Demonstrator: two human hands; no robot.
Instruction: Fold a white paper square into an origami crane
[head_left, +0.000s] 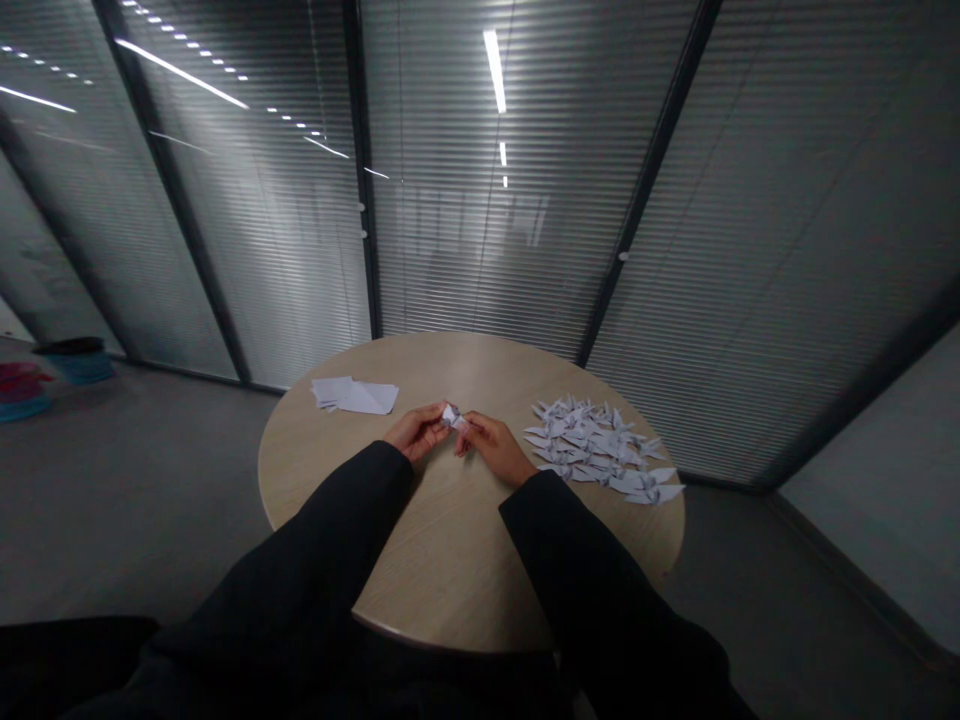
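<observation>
Already a heap of folded paper cranes (596, 445) covers the right of the round wooden table (450, 570), and a few white paper sheets (354, 395) lie far left; my left hand (416, 432) and right hand (491, 448) pinch a small half-folded paper (451, 416) between them.

A round light-wood table (315, 470) carries loose white paper sheets (355, 395); folded paper cranes (592, 448) lie heaped to their right.
</observation>
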